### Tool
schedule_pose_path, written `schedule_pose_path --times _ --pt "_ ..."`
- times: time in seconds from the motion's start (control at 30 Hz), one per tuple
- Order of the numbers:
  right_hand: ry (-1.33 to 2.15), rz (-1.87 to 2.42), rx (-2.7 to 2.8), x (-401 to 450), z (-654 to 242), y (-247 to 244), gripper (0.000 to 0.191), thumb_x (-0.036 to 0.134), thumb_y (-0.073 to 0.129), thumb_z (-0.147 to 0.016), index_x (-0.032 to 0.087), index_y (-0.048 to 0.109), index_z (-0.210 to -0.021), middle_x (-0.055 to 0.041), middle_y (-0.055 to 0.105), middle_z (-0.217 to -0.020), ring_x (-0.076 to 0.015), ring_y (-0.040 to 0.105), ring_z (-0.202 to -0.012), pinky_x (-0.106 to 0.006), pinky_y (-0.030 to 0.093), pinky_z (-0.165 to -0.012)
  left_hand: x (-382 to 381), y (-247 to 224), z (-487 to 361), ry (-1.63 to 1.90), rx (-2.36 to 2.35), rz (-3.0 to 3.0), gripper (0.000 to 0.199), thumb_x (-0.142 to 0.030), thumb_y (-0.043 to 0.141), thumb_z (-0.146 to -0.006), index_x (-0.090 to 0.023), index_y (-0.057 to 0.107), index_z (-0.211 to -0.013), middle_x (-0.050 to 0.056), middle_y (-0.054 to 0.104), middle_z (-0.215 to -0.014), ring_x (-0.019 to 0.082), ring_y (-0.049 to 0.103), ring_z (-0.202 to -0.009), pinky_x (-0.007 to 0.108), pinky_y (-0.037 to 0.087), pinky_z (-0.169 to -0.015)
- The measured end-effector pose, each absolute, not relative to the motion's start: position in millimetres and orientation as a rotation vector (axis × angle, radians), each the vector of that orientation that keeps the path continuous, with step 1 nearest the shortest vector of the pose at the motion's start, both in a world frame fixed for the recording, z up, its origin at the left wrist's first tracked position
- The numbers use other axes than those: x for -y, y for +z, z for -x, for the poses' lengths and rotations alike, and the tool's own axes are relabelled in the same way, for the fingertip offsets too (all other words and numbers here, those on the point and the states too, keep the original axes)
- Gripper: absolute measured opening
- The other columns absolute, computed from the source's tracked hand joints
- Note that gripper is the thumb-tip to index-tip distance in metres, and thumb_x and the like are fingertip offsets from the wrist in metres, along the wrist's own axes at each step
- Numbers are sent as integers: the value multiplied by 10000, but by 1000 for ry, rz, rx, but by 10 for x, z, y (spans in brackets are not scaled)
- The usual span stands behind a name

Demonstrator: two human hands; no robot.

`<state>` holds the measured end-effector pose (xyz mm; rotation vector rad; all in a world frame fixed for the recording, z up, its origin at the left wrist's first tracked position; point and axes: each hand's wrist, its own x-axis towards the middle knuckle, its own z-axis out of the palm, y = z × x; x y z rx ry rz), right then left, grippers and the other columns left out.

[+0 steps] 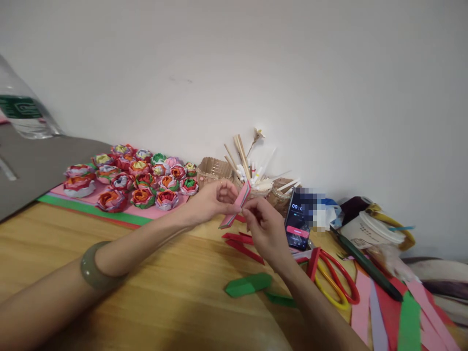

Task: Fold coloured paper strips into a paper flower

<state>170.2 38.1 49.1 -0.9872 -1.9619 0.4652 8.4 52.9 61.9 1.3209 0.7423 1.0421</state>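
Observation:
Between my two hands is a small bundle of folded paper strips (241, 197), pink on top with other colours showing at its edges. My left hand (214, 201) pinches it from the left, its fingers curled behind the paper. From the right, the thumb and fingertips of my right hand (266, 230) close on its middle. Folded red paper pieces (244, 248) lie on the table just below the hands. Nearer to me is a folded green paper piece (248, 284), with another partly hidden beside my right forearm.
Several folded paper flowers (139, 181) stand on coloured sheets (91, 210) at the left. Behind the hands are small baskets (215, 168), one with sticks. A phone (298, 219), scissors (338, 285), a green pen (369, 265), a white tub (371, 231) and paper strips (380, 307) occupy the right.

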Motion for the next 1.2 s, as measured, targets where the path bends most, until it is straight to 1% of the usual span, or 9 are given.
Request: schedule_pose_path --times 0.13,0.2,0.33,0.43,0.53,0.7,0.9,1.07,1.2 --pt "1099 1018 1693 -431 -1704 504 203 342 525 -811 185 478 -691 71 394 -505 -78 369 -420 -199 305 -410 -495 669 -83 1199 -778 -1681 83 -95 622 -669 -172 593 -675 -2 605 -702 141 563 -731 301 438 -742" --pt "1150 1025 1637 -448 -1708 505 208 350 532 -807 181 480 -698 75 385 -500 -74 360 -419 -197 297 -412 -487 697 -75 1264 -785 -1845 182 -92 563 -709 -180 614 -559 19 622 -736 157 551 -824 322 400 -839" --pt "750 1029 1772 -420 -1712 519 136 272 500 -834 186 490 -730 36 448 -600 -100 423 -504 -219 359 -471 -528 690 -42 1277 -992 -1488 120 -176 553 -733 -166 612 -628 3 596 -623 112 537 -598 221 413 -563" --pt "228 958 1954 -376 -1709 523 116 169 468 -845 182 511 -738 -10 516 -686 -125 481 -601 -238 390 -545 -567 640 -22 905 -967 -1200 326 -429 482 -806 -142 602 -708 -25 508 -397 71 390 -332 178 259 -358" --pt "-135 837 2075 -363 -1703 490 144 129 453 -856 175 540 -751 -39 575 -713 -136 534 -653 -232 405 -573 -577 603 -21 735 -905 -1004 397 -484 474 -804 -117 603 -724 28 598 -445 58 432 -316 158 269 -344" --pt "-334 790 2154 -386 -1702 416 159 128 458 -867 162 573 -763 -44 605 -706 -130 566 -647 -213 397 -563 -554 604 -38 765 -924 -918 215 -330 654 -702 -120 607 -691 27 662 -597 59 535 -427 157 387 -429" --pt "146 1014 1987 -384 -1689 433 120 167 470 -846 179 528 -742 -18 547 -699 -129 509 -632 -229 382 -564 -546 611 -93 970 -761 -1092 261 -92 741 -528 -136 603 -745 -28 628 -602 83 566 -556 205 451 -594" --pt "832 1082 1749 -408 -1670 465 142 279 492 -835 185 488 -727 33 471 -608 -101 454 -513 -218 367 -492 -528 568 -111 1198 -793 -1563 53 -117 642 -645 -155 629 -611 11 588 -701 134 560 -709 271 447 -687" --pt "1085 1048 1693 -406 -1681 479 183 323 495 -833 182 471 -719 53 437 -557 -95 453 -473 -215 368 -474 -518 566 -97 1399 -822 -1814 183 -89 564 -685 -180 658 -557 25 547 -813 139 533 -817 278 416 -770"
